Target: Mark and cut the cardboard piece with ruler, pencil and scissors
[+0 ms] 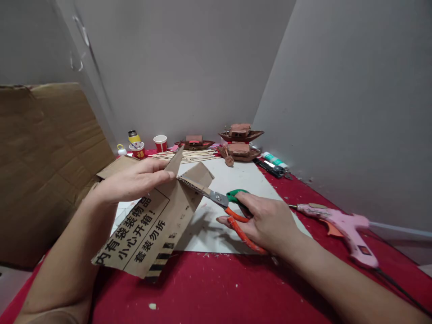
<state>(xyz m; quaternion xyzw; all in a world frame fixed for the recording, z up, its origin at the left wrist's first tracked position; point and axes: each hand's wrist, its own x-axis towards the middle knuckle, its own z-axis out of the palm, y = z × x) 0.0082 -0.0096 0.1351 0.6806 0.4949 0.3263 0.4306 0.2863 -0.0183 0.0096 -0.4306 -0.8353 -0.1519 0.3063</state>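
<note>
A piece of brown cardboard (148,234) printed with black characters and stripes is held above the table, tilted. My left hand (138,177) grips its upper edge between thumb and fingers. In my right hand (266,218) are scissors (219,199) with green and orange handles. Their blades reach into the cardboard at a cut, and a strip on the far side of the cut (198,173) is bent away. The blade tips lie close to my left thumb.
A pink glue gun (340,220) lies on the red cloth (209,292) at right. Behind the white sheet (232,175) are wooden sticks (199,155), model boats (240,133), paper cups (160,143) and a green-white tube (274,159). A large cardboard sheet (47,171) stands at left.
</note>
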